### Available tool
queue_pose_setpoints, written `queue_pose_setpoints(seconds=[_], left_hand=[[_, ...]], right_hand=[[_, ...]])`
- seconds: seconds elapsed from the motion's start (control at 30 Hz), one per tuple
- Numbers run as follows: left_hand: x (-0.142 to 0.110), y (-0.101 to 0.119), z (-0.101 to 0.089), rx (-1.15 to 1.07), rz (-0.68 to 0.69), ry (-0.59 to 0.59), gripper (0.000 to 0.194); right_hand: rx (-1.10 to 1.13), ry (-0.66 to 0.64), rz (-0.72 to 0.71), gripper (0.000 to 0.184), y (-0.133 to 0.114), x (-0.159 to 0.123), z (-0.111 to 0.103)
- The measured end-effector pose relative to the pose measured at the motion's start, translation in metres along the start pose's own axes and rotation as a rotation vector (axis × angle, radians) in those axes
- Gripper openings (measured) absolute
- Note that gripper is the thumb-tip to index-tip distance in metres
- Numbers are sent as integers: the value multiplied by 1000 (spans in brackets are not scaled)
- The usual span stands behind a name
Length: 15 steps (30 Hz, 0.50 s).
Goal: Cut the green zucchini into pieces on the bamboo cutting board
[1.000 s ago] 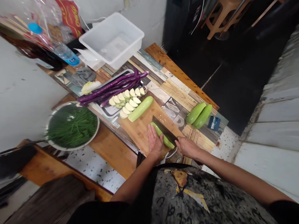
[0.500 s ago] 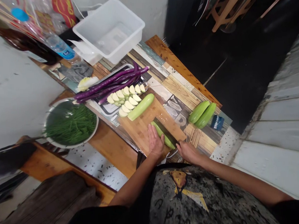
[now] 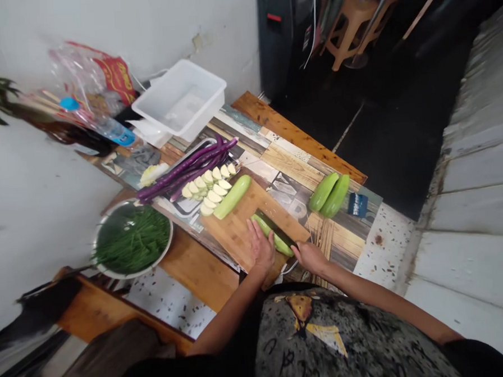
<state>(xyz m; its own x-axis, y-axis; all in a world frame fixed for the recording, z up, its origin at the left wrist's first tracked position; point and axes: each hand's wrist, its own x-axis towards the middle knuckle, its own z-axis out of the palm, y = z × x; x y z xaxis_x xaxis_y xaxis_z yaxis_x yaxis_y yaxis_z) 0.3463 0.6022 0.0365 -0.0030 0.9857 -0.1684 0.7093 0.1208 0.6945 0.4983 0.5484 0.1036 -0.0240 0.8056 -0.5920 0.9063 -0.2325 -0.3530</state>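
Observation:
My left hand point(image 3: 262, 248) presses its fingers on a pale green zucchini point(image 3: 285, 247) lying on the wooden cutting board point(image 3: 225, 235). A dark-bladed knife point(image 3: 274, 226) is gripped by its handle in my right hand point(image 3: 311, 257). The blade runs lengthwise along the zucchini; how deep it is in the flesh cannot be made out. Farther up the board rests another zucchini piece point(image 3: 232, 197). Beside that piece, zucchini slices point(image 3: 210, 199) lie in rows at the board's far edge, close to long purple eggplants point(image 3: 187, 168) on a metal tray point(image 3: 192, 213).
Two whole zucchinis point(image 3: 330, 195) and a small blue packet point(image 3: 357, 205) lie at the right. A white plastic bin point(image 3: 183, 102) and a water bottle point(image 3: 116, 131) stand at the back. A metal bowl point(image 3: 170, 250) of green chives sits lower left, beside the table.
The head view has shifted, so the back wall shows more. Both hands and the knife keep nearly the same place on the zucchini.

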Motion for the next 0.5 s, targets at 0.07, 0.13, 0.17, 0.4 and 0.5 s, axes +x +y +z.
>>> queue_pose_setpoints(seconds=[0.07, 0.13, 0.17, 0.4, 0.5], left_hand=[[1, 2, 0, -2, -2, 13, 68], [0, 4, 1, 9, 8, 16, 67], [0, 5, 1, 18, 14, 16, 67], [11, 20, -5, 110, -152, 20, 81], [25, 31, -9, 132, -264, -15, 93]], right_hand=[[5, 42, -22, 38, 2, -3, -7], [11, 97, -17, 38, 7, -8, -16], [21, 126, -10, 38, 10, -10, -21], [189, 365, 25, 36, 44, -39, -49], [256, 416, 57, 37, 59, -56, -40]])
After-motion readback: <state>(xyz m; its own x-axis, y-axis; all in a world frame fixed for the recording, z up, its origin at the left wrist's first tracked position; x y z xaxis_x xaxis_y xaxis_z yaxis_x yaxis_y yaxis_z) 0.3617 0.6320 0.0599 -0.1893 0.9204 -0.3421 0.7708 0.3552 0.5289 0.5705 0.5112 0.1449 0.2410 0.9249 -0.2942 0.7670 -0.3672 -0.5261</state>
